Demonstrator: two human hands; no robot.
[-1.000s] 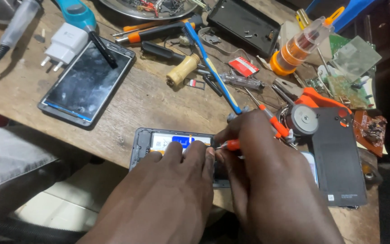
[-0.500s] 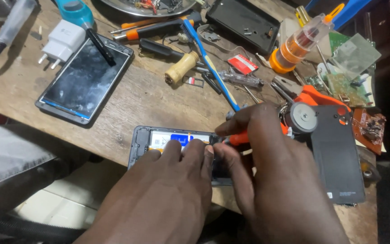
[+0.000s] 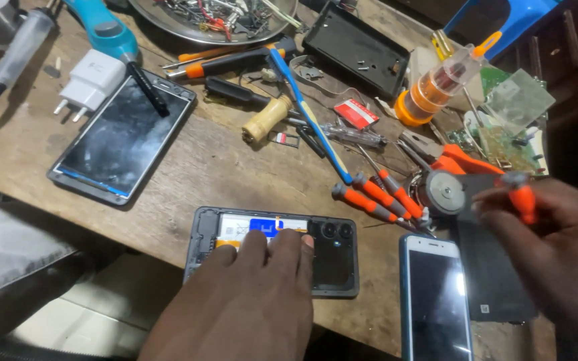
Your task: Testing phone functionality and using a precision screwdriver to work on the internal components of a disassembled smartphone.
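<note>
An opened phone (image 3: 332,257) with its back cover off lies at the bench's near edge, showing its battery and camera lenses. My left hand (image 3: 249,307) rests flat on it, fingers over the battery. My right hand (image 3: 553,247) is lifted off to the right and pinches a small orange-handled screwdriver (image 3: 522,200) by its handle. Below that hand lies a black back cover (image 3: 493,281), and next to it a blue-edged phone (image 3: 436,301) lies screen up.
Two orange screwdrivers (image 3: 379,197) lie right of the opened phone. A detached dark screen (image 3: 125,137), a white charger (image 3: 91,80), a blue tool (image 3: 105,30), a metal dish of parts (image 3: 162,17), a black tray (image 3: 362,47), circuit boards (image 3: 510,107) crowd the wooden bench (image 3: 209,167).
My right hand has lifted off the opened phone and swung right with the screwdriver. The camera end of the phone and the blue-edged phone are now uncovered. My left hand stays put.
</note>
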